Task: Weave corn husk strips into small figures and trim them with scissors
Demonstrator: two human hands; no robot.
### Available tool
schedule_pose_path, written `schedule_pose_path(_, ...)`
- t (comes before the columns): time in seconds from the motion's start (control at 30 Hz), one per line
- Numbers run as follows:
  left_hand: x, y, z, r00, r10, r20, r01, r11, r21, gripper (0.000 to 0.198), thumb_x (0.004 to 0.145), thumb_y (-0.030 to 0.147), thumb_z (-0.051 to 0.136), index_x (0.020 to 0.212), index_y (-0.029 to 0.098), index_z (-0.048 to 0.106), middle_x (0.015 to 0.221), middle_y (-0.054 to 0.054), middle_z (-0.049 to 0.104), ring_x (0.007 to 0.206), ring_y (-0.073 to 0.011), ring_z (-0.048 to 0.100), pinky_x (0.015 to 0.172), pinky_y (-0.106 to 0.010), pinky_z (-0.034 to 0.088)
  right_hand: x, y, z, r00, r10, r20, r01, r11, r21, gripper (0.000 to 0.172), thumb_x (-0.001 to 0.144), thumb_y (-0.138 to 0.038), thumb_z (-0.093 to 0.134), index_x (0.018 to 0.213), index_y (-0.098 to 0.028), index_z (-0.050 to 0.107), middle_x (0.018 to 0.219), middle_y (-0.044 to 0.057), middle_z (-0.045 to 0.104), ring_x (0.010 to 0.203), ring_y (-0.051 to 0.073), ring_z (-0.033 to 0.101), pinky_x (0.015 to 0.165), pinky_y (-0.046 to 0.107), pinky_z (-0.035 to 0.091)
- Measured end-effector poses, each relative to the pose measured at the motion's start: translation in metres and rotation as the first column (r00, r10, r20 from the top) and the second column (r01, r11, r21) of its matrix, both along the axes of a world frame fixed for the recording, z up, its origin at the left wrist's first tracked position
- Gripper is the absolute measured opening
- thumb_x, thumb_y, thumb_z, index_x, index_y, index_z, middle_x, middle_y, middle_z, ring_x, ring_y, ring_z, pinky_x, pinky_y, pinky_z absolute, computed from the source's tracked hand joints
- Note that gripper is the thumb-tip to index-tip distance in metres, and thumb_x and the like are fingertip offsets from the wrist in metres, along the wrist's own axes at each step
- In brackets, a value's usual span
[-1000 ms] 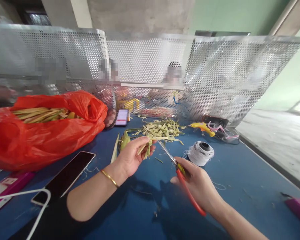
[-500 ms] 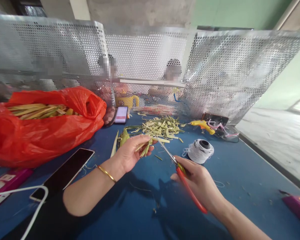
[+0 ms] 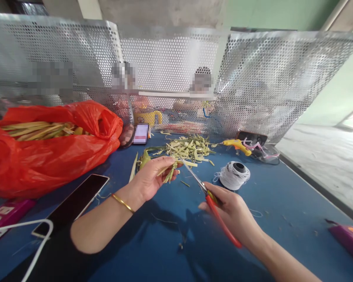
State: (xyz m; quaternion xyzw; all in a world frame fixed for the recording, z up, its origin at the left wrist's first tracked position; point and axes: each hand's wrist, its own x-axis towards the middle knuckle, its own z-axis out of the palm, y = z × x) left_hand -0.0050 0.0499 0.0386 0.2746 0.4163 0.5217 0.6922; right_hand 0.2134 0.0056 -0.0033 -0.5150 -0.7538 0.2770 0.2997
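Between the fingers of my left hand (image 3: 153, 176) is a small bundle of pale green plant strips (image 3: 171, 172), with loose ends hanging down and one strip pointing right. My right hand (image 3: 231, 207) grips red-handled scissors (image 3: 220, 221). Their blades reach up and left to the bundle, tips close beside the strip at my left fingertips; whether they touch it I cannot tell. Behind my hands lies a heap of cut plant pieces (image 3: 190, 148). A leafy green piece (image 3: 144, 158) rests partly hidden behind my left hand. The spool of white string (image 3: 234, 175) stands right of the scissors.
A red plastic bag (image 3: 55, 156) of long dried strips fills the left side, near a dark phone (image 3: 73, 203) and a purple power strip (image 3: 11, 217). A yellow glue gun (image 3: 237, 146) and glasses (image 3: 261, 150) lie back right. Perforated metal panels (image 3: 170, 55) stand behind, people beyond them.
The whole view has shifted slightly, with things appearing a little further left and up. Both hands keep nearly the same pose, the scissors still at the bundle.
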Motion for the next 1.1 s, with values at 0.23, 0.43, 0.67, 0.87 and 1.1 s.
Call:
schedule_pose_path(0.23,0.0,0.001,0.0,1.0,0.011,-0.012,-0.011,1.0,0.001,0.01,0.08,0.008,0.06,0.072,0.01,0.067,0.068,-0.006,0.072,0.051,-0.0103,0.063,0.048,-0.019,0.052,-0.002,-0.002,0.006,1.0,-0.002,-0.018,0.002,1.0,-0.018,0.032,0.08,-0.051,0.061,0.085,-0.019,0.065,0.065,-0.002,0.047,0.059,0.012,0.037,0.053,0.023,0.037)
schedule_pose_path(0.43,-0.001,0.002,-0.002,1.0,0.019,0.022,-0.019,0.999,0.04,0.007,0.08,0.006,0.062,0.081,0.012,0.067,0.075,-0.006,0.074,0.057,-0.0121,0.068,0.052,-0.018,0.054,-0.001,0.0,0.006,0.977,-0.098,-0.19,0.098,0.995,-0.009,0.037,0.079,-0.049,0.062,0.099,-0.018,0.065,0.063,-0.004,0.039,0.057,0.01,0.032,0.049,0.021,0.033)
schedule_pose_path(0.67,0.0,0.002,-0.003,1.0,-0.007,-0.002,0.007,0.995,0.1,0.014,0.081,0.006,0.059,0.09,0.009,0.069,0.093,-0.011,0.075,0.068,-0.015,0.071,0.061,-0.021,0.056,-0.008,0.0,0.005,0.886,-0.1,-0.452,0.018,0.983,-0.182,0.049,0.069,-0.05,0.071,0.105,-0.017,0.064,0.063,-0.005,0.043,0.052,0.009,0.036,0.046,0.022,0.034)
schedule_pose_path(0.87,0.013,-0.01,-0.01,0.988,-0.019,-0.155,0.037,0.993,0.112,0.013,0.071,0.013,0.074,0.08,0.014,0.066,0.088,-0.009,0.076,0.07,-0.0148,0.07,0.066,-0.023,0.054,-0.018,0.001,0.007,0.765,-0.229,-0.602,0.061,0.956,-0.286,0.055,0.054,-0.042,0.084,0.1,-0.019,0.062,0.069,-0.001,0.061,0.057,0.011,0.052,0.053,0.025,0.044)
schedule_pose_path(1.1,0.034,-0.028,-0.021,0.966,-0.046,-0.256,0.086,0.985,0.148,0.02,0.065,0.015,0.078,0.078,0.017,0.063,0.08,-0.005,0.075,0.074,-0.0151,0.068,0.07,-0.025,0.049,-0.022,-0.002,-0.001,0.725,-0.202,-0.659,-0.047,0.939,-0.34,0.048,0.054,-0.031,0.085,0.093,-0.021,0.058,0.068,-0.004,0.061,0.056,0.011,0.054,0.051,0.024,0.046)
